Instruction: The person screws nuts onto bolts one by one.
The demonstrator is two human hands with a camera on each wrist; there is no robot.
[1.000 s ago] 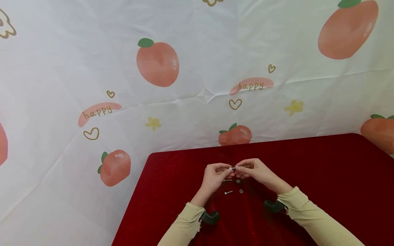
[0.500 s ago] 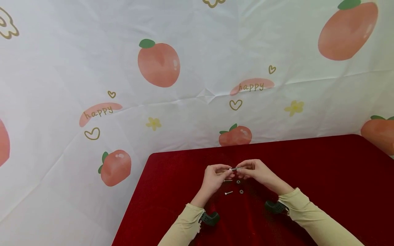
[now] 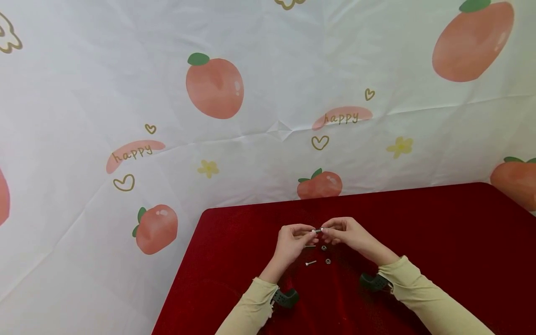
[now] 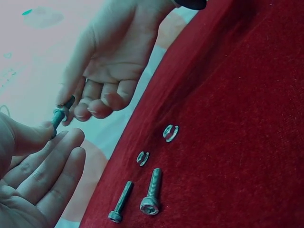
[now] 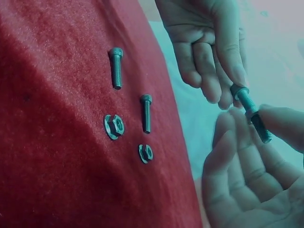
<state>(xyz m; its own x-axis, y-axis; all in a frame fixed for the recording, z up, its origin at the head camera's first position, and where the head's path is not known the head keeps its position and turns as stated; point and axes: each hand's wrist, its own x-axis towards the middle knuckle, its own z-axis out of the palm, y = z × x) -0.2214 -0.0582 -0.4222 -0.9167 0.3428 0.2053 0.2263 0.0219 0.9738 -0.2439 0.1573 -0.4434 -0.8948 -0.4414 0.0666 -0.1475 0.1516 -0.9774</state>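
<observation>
Over the table, my left hand point(image 3: 291, 239) pinches the head of a socket-head bolt point(image 5: 245, 100) between thumb and fingers. A flange nut point(image 5: 251, 113) sits around the bolt's shank, with threads showing beyond it. My right hand point(image 3: 351, 232) holds the nut with thumb and index finger; its other fingers are loosely bent below. On the cloth beneath lie a larger bolt point(image 4: 152, 191) and a smaller bolt point(image 4: 121, 201), side by side. Near their threaded ends lie a larger flange nut point(image 5: 114, 127) and a smaller flange nut point(image 5: 146, 153).
Red velvety cloth covers the table point(image 3: 234, 260). Behind its far edge hangs a white backdrop point(image 3: 259, 93) printed with peaches, hearts and the word "happy". Dark wrist mounts point(image 3: 286, 298) sit at both sleeve cuffs.
Both hands stay in nearly the same place. The right fingertips shift slightly about the nut and bolt, while the loose bolts and nuts lie unmoved.
</observation>
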